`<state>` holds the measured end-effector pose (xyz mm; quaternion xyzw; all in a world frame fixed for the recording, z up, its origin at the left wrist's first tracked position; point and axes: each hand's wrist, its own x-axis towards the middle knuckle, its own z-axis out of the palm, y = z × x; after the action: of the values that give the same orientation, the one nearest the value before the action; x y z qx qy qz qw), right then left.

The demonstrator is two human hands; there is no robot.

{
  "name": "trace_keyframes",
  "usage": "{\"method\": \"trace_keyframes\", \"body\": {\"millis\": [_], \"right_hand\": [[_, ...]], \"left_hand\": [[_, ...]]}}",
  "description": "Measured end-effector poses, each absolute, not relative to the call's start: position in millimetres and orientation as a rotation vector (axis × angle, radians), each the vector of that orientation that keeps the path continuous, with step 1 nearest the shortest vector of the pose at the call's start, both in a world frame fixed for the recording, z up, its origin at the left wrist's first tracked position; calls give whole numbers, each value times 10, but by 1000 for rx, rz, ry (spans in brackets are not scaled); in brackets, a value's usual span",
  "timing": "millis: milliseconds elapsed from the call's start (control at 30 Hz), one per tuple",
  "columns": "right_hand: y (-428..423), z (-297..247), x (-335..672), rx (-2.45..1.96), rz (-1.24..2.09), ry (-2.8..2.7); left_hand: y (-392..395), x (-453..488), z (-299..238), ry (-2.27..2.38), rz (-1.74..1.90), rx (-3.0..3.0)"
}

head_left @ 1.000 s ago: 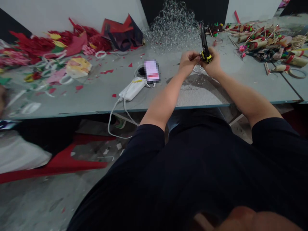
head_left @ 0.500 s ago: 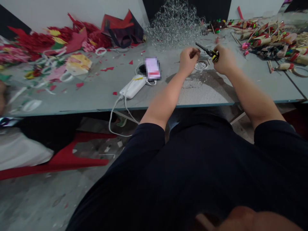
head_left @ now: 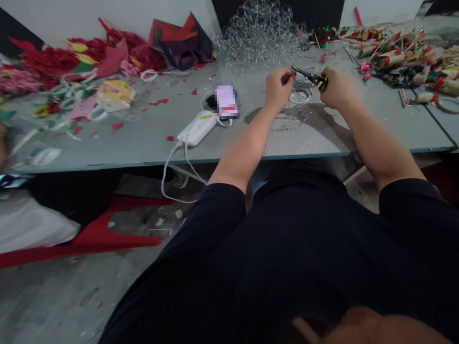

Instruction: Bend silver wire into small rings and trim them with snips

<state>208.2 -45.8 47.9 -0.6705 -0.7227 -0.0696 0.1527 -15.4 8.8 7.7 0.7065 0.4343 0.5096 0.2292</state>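
Two hands of ours work above the bench (head_left: 143, 138), apparently shaping wire like the tangled heap (head_left: 258, 43) behind. Our right hand (head_left: 337, 88) has its grip wrapped around the pliers (head_left: 312, 78), tips aimed at our left hand (head_left: 278, 88), whose fingers curl on something we cannot tell. Next seems to call for steady tips. A second ago our hands met, pliers upright; now they're apart, pliers slanting sideways.

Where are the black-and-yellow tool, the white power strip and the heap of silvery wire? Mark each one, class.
Black-and-yellow tool (head_left: 314, 79): head view, near where its shaft meets the handles.
White power strip (head_left: 198, 130): head view, middle of its casing.
Heap of silvery wire (head_left: 260, 40): head view, middle of the tangle.
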Motion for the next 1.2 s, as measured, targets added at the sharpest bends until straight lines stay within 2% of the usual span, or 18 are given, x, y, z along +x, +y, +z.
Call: {"method": "trace_keyframes", "body": {"millis": [133,300,867,1000,1200], "right_hand": [[-398,435,2093,-1915,-226,-2076],[-332,381,2125,-1896,-232,-2103],[-369,376,1999,-1925,-133,-2007],[-373,404,2027,-1972,-114,-1915],[-231,312,2120,-1963,-10,-1745]], "left_hand": [[84,-164,90,1228,1279,1980],[119,-164,13,1112,1463,1888],[188,-281,13,1292,1384,2032],[208,-324,-26,1473,1275,2200],[281,-290,-155,1656,927,2402]]}}
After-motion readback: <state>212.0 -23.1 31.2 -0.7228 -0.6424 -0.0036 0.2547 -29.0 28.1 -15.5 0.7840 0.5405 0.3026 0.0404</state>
